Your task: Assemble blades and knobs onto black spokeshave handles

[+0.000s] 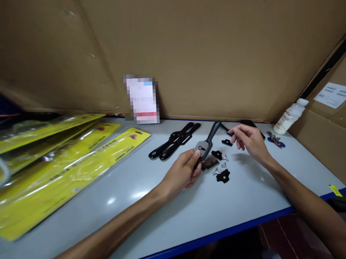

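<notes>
My left hand (186, 167) is closed on a dark spokeshave (212, 135), its handle pointing away from me. A grey blade (200, 148) with a keyhole slot lies on its body, under my thumb. My right hand (249, 141) hovers to the right, fingers loosely bent and apart, with nothing visible in them. Nearest to it is a small black cap plate (226, 142). Two more black cap plates, one farther back (217, 154) and one nearer (223, 176), lie on the table with several silver thumbscrews (224, 165). Dark grey blades (210, 163) lie partly hidden by my left hand.
Two black spokeshaves (175, 141) lie side by side left of my hands. Yellow blister packs (77, 179) cover the table's left. A blurred-out upright item (143, 100) leans on the cardboard wall (200, 48). At right are a bottle (291, 116) and keys (275, 139).
</notes>
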